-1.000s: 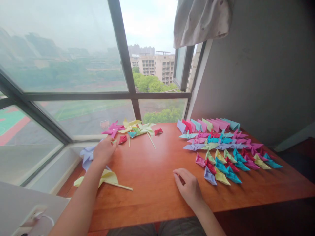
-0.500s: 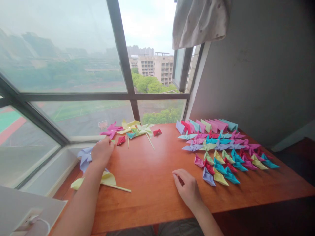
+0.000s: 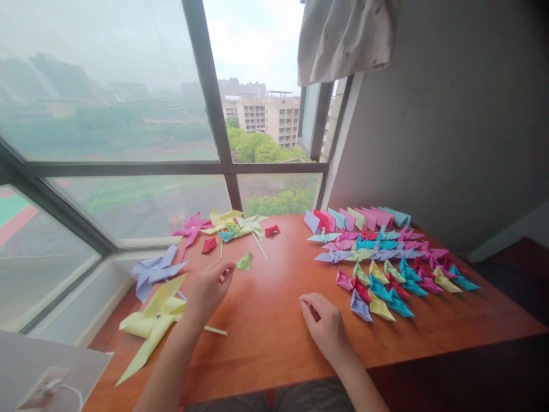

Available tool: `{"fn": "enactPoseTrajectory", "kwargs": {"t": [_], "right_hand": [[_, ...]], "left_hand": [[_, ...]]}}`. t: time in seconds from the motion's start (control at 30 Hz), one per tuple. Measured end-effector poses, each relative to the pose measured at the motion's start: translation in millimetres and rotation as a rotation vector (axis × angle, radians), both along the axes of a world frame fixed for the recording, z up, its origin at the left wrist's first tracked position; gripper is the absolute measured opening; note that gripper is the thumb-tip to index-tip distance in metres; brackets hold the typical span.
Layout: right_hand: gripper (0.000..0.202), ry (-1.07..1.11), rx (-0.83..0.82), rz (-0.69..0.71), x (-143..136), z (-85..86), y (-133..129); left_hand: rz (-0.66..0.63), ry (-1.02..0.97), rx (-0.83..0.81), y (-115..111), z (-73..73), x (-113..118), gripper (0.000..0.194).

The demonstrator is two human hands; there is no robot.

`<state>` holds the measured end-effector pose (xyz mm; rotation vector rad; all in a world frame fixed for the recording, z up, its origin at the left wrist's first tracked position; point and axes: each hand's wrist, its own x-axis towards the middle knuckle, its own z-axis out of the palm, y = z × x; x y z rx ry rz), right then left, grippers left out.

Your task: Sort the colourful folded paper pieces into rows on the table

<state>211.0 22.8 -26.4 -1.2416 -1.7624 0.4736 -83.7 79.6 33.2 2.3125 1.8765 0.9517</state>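
Observation:
Over the left middle of the table, my left hand [image 3: 211, 288] pinches a small folded green paper boat [image 3: 245, 261] between thumb and fingertips. My right hand [image 3: 325, 323] rests on the wood near the front, its fingers curled in, with nothing showing in them. Just left of my left wrist lies a large yellow paper pinwheel [image 3: 151, 318], its stick partly hidden behind the arm. A lavender pinwheel [image 3: 156, 268] is behind it. Two small red folded papers [image 3: 209, 245] [image 3: 271, 230] and a teal one [image 3: 226, 235] lie farther back.
Magenta [image 3: 191, 228], yellow [image 3: 222, 220] and pale green pinwheels [image 3: 251, 226] lie by the window. Rows of folded paper boats [image 3: 381, 309], cranes [image 3: 362, 254] and upright paper planes [image 3: 372, 217] fill the table's right side. A wall socket with a plug [image 3: 49, 388] is at lower left.
My left hand has moved right and toward me from the pinwheels, bringing the green paper boat with it. The yellow pinwheel is now largely uncovered. My right hand stays put.

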Motion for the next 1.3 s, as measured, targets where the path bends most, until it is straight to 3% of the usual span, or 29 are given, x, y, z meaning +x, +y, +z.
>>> {"fn": "enactPoseTrajectory", "kwargs": {"t": [0.2, 0.37, 0.63, 0.8, 1.1, 1.3], "right_hand": [[0.020, 0.026, -0.001, -0.028, -0.3, 2.4, -1.1], [0.018, 0.025, -0.014, 0.010, -0.7, 4.3, -2.4], [0.015, -0.003, -0.016, 0.055, -0.9, 4.7, -1.5], [0.013, -0.001, -0.028, 0.063, -1.1, 5.0, -3.2], [0.013, -0.014, -0.010, 0.030, -2.3, 4.0, -2.1], [0.015, -0.032, 0.157, -0.088, 14.4, 11.0, -16.3]], "left_hand": [[-0.297, 0.067, -0.133, -36.7, -20.5, 63.9, 0.024], [-0.399, 0.073, -0.193, -51.4, -24.4, 87.6, 0.024], [-0.310, -0.231, -0.176, -52.1, -46.3, 89.3, 0.025], [-0.238, -0.353, -0.188, -50.5, -49.9, 86.5, 0.023], [-0.256, -0.347, -0.199, -49.8, -50.1, 83.8, 0.018], [-0.267, -0.330, -0.196, -47.9, -49.7, 83.3, 0.018]]}}
